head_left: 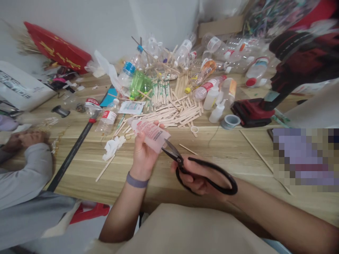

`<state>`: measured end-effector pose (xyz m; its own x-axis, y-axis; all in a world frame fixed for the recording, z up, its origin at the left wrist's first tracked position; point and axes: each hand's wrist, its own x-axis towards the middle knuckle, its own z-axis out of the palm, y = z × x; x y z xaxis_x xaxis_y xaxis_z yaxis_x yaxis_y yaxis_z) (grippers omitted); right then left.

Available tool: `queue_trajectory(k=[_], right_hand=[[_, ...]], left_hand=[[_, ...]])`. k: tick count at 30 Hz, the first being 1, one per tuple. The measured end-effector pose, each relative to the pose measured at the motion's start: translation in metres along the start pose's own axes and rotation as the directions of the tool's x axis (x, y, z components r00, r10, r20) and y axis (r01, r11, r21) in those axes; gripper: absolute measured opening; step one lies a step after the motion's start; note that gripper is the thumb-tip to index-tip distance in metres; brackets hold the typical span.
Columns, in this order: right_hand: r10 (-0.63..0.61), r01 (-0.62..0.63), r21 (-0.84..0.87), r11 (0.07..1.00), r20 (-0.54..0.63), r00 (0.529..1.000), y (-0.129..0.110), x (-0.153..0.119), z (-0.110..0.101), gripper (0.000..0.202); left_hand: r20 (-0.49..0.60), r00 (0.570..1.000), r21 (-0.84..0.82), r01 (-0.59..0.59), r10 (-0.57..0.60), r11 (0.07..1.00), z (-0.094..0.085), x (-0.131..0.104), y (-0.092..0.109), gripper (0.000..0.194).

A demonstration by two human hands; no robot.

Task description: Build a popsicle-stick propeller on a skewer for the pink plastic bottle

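Observation:
My left hand (145,155) is wrapped round a small translucent plastic bottle (152,134) with red and dark print, tilted with its narrow end to the upper left. A pair of black-handled scissors (179,159) is in my right hand (197,176), fingers through the loops. Its blades are parted and meet the bottle's wide end, one on each side of the edge. Just beyond the bottle lies a heap of flat wooden sticks (172,114). A crumpled white tissue (113,146) rests left of my left hand.
Behind the sticks are many plastic bottles (182,51). A red and black cordless power tool (254,109) stands at right, near a grey spool (230,121). At left a black rod (71,155) crosses the wooden table (254,173), beside another person's hands (29,139).

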<state>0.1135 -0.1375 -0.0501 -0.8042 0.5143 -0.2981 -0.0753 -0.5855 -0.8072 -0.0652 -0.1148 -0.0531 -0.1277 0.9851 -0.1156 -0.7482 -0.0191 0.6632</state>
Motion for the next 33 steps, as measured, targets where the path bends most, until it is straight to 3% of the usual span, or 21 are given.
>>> queue_trajectory(k=[2, 3, 6, 8, 9, 10, 12, 13, 15, 20, 22, 29, 33], right_hand=[[-0.105, 0.043, -0.386, 0.921, -0.140, 0.985, -0.009, -0.003, -0.002, 0.047], [-0.179, 0.045, -0.579, 0.814, -0.175, 0.968, -0.012, -0.005, -0.003, 0.043], [-0.402, -0.042, -0.954, 0.297, -0.164, 0.901, -0.015, -0.010, -0.008, 0.036], [-0.502, -0.132, -0.989, -0.060, -0.085, 0.861, -0.013, -0.012, -0.010, 0.037], [-0.528, -0.173, -0.968, -0.184, -0.051, 0.848, -0.011, -0.013, -0.011, 0.036], [-0.541, -0.203, -0.941, -0.271, -0.025, 0.840, -0.008, -0.013, -0.011, 0.035], [-0.540, -0.214, -0.916, -0.341, 0.004, 0.842, -0.005, -0.014, -0.010, 0.034], [-0.530, -0.204, -0.923, -0.327, 0.000, 0.848, -0.005, -0.013, -0.010, 0.035], [-0.491, -0.163, -0.963, -0.214, -0.039, 0.870, -0.005, -0.013, -0.009, 0.040], [-0.361, -0.047, -0.965, 0.257, -0.141, 0.922, -0.010, -0.016, -0.007, 0.033], [-0.321, -0.011, -0.918, 0.397, -0.150, 0.935, -0.010, -0.017, -0.007, 0.029], [-0.137, -0.047, -0.685, 0.727, -0.212, 0.968, -0.002, -0.014, -0.005, 0.036], [-0.060, -0.017, -0.473, 0.881, -0.147, 0.987, -0.001, -0.013, -0.004, 0.041]], left_hand=[[-0.002, 1.000, 0.019, 0.021, -0.021, 1.000, 0.000, -0.001, 0.007, 0.029], [-0.005, 0.999, 0.043, 0.044, -0.044, 0.998, 0.000, -0.001, 0.011, 0.029], [-0.018, 0.994, 0.120, 0.112, -0.111, 0.986, 0.007, -0.006, 0.021, 0.027], [-0.074, 0.990, 0.143, 0.126, -0.116, 0.982, 0.013, -0.010, 0.023, 0.021], [-0.113, 0.988, 0.144, 0.125, -0.109, 0.982, 0.016, -0.011, 0.023, 0.017], [-0.151, 0.984, 0.140, 0.119, -0.097, 0.983, 0.018, -0.011, 0.021, 0.014], [-0.200, 0.977, 0.120, 0.098, -0.072, 0.988, 0.021, -0.011, 0.016, 0.009], [-0.207, 0.976, 0.109, 0.088, -0.064, 0.990, 0.021, -0.010, 0.013, 0.008], [-0.196, 0.979, 0.092, 0.075, -0.056, 0.993, 0.018, -0.007, 0.006, 0.009], [-0.080, 0.995, 0.061, 0.063, -0.058, 0.996, 0.008, -0.003, -0.002, 0.024], [-0.026, 0.998, 0.039, 0.053, -0.052, 0.998, 0.007, -0.003, -0.002, 0.029], [0.028, 0.995, 0.018, 0.094, -0.095, 0.995, 0.005, -0.002, 0.000, 0.025], [0.034, 0.981, -0.063, 0.194, -0.192, 0.979, 0.005, -0.002, 0.000, 0.024]])
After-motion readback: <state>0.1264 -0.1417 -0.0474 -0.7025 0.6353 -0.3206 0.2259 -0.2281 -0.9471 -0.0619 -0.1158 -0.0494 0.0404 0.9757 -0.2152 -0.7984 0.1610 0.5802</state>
